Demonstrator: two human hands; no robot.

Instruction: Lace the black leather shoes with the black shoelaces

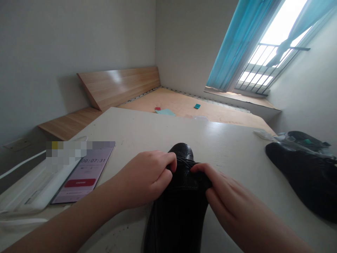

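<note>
A black leather lace-up shoe [181, 214] stands on the white table in front of me, its toe pointing away. Thin black laces [186, 161] cross over its upper near the toe. My left hand [150, 174] is closed at the shoe's left side, thumb and curled index finger pinching its edge beside the laces. On the right side, my right hand [221, 189] grips the opposite edge, with the index fingertip resting by the laces and the thumb lower down. Whether a lace end lies within either pinch is hidden by the fingers.
Another black shoe [302, 175] lies on the table at the right, with clear plastic [286, 138] beside it. To the left are a phone [84, 175] showing a timer and a white device [39, 189] with a cable. Behind the table [147, 126] is a bed [179, 98].
</note>
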